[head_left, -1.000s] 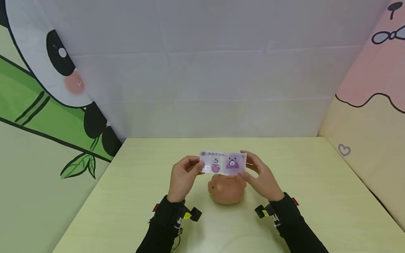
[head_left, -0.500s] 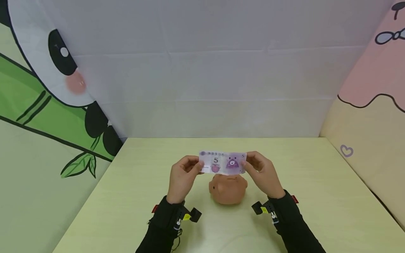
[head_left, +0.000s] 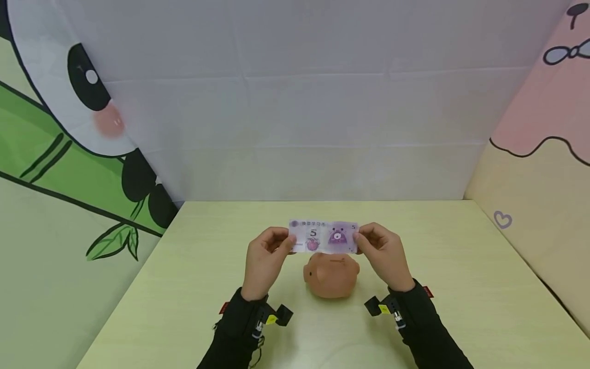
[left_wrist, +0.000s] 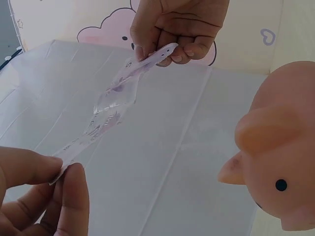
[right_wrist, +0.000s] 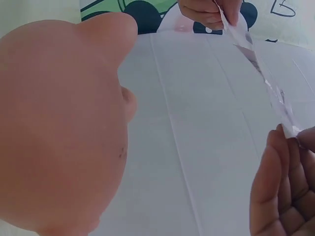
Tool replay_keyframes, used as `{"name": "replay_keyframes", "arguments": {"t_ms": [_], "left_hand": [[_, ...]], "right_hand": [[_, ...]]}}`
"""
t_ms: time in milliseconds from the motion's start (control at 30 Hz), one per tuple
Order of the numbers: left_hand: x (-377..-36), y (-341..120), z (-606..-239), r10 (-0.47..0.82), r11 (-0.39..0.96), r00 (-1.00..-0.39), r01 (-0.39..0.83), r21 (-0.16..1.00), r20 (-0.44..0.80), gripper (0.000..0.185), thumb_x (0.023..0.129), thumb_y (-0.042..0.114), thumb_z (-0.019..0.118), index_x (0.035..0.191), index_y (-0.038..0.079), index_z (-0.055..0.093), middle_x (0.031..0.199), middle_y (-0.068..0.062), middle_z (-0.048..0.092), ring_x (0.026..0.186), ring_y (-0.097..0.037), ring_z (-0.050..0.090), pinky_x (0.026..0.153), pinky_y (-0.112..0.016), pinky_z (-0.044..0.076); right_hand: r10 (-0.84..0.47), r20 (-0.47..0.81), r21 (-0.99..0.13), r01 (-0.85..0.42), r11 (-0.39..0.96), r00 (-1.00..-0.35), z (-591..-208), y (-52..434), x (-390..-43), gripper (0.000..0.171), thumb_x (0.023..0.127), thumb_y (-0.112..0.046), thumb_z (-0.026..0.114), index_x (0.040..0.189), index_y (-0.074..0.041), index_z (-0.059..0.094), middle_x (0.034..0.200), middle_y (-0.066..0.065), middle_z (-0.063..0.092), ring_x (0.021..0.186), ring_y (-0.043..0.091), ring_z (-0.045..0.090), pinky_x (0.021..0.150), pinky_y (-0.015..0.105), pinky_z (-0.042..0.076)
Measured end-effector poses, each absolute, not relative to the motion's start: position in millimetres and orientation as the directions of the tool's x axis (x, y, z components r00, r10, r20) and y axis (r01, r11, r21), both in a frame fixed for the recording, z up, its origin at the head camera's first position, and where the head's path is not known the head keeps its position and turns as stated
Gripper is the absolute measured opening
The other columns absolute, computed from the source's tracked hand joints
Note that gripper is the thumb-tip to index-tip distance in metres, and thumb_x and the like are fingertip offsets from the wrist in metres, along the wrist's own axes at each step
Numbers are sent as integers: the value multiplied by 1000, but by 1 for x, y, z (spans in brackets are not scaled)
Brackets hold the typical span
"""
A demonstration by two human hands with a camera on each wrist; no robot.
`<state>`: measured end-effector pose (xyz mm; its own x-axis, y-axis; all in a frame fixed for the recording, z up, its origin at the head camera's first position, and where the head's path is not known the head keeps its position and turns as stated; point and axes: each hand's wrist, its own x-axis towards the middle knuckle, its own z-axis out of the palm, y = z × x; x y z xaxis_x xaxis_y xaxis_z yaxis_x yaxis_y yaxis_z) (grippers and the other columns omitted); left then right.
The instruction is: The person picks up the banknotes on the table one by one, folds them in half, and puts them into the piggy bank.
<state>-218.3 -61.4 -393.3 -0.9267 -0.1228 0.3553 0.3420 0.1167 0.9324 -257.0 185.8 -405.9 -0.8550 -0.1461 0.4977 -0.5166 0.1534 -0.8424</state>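
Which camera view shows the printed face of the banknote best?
The head view: the banknote faces the camera flat, its "5" readable, between left hand and right hand. Both wrist views show it almost edge-on, a thin wavy strip with unreadable print.

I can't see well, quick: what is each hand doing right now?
Left hand: pinches the left end of the toy banknote.
Right hand: pinches its right end, above the piggy bank.

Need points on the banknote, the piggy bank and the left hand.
banknote [head_left: 323, 237], head view, middle of its printed face.
piggy bank [head_left: 333, 279], head view, top of its rounded body.
left hand [head_left: 262, 259], head view, back of the hand; its fingers pinch the banknote's left end.
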Motion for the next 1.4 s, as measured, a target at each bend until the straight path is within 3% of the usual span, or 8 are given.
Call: {"name": "replay_keyframes", "arguments": {"t_ms": [567, 900, 1167, 1400], "left_hand": [[-200, -48, -386, -72, 137, -900, 418, 898, 429, 15, 90, 8, 70, 104, 1, 68, 96, -17, 67, 79, -15, 68, 76, -26, 57], [-196, -36, -390, -78, 291, -856, 471, 833, 511, 14, 88, 13, 74, 100, 9, 70, 94, -7, 70, 82, -13, 66, 76, -24, 56], [-194, -25, -395, -41, 308, -829, 521, 796, 558, 12, 87, 11, 74, 98, 8, 70, 91, -6, 70, 79, -14, 65, 72, -25, 57], [-194, -20, -399, -12, 310, -824, 536, 785, 567, 12, 87, 10, 74, 98, 7, 71, 93, -7, 70, 82, -18, 68, 73, -25, 57]], "right_hand": [[-108, 524, -833, -535, 141, -845, -399, 177, -242, 5, 92, -1, 64, 88, 2, 65, 75, 16, 64, 60, 9, 62, 58, 24, 55], [-96, 525, -833, -534, 146, -845, -399, 168, -234, 5, 91, 0, 65, 88, 3, 67, 75, 16, 65, 58, 15, 63, 54, 24, 53], [-114, 513, -840, -525, 136, -851, -402, 162, -232, 6, 92, -2, 65, 91, 4, 68, 79, 15, 65, 63, 6, 61, 60, 23, 56], [-148, 534, -826, -551, 119, -833, -404, 158, -230, 5, 91, -2, 66, 92, 2, 69, 81, 16, 67, 64, 9, 64, 62, 24, 57]]}}
